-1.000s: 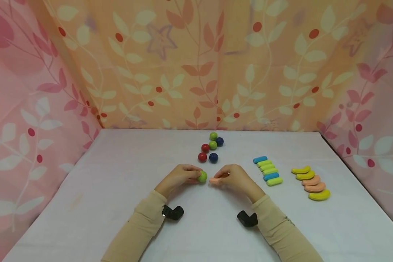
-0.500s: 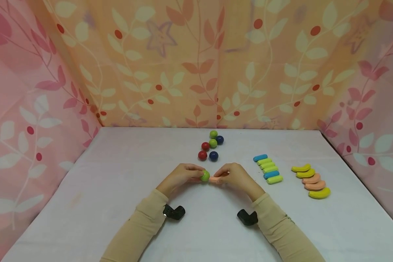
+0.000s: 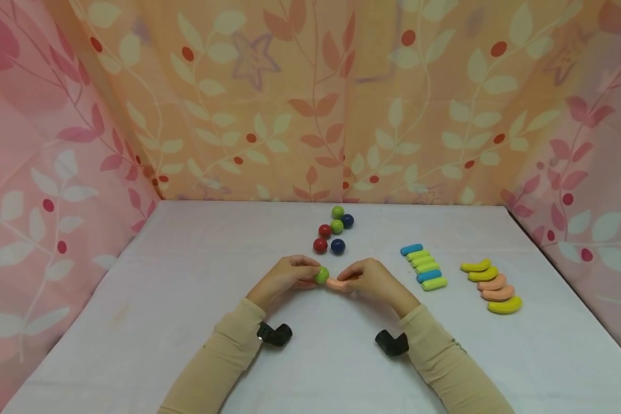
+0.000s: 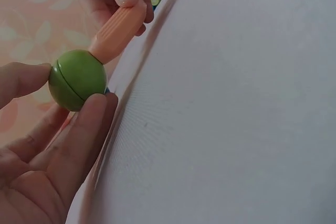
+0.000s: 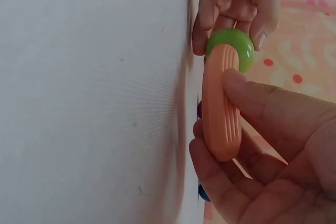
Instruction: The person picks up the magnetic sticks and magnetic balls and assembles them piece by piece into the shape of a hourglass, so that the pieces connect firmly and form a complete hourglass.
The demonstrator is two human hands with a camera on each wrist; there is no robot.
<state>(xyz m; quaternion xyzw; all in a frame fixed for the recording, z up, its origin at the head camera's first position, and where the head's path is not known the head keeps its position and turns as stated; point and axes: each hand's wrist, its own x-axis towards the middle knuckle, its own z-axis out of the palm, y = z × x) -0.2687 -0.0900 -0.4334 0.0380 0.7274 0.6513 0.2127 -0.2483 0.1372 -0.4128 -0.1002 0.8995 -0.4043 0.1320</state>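
I log: green ball, left hand pinching; peach curved bar, right hand pinching (long axis end-on to the ball, touching).

From where I stand, it looks like a small draped booth made up for tabletop recording; whether a home or a lab lies around it, I can't tell. An orange leaf-print curtain hangs behind the far edge of the white-covered worktop. Pink printed cloth on the left and on the right closes in the side edges. Black wrist cameras on both sleeves suggest filming.
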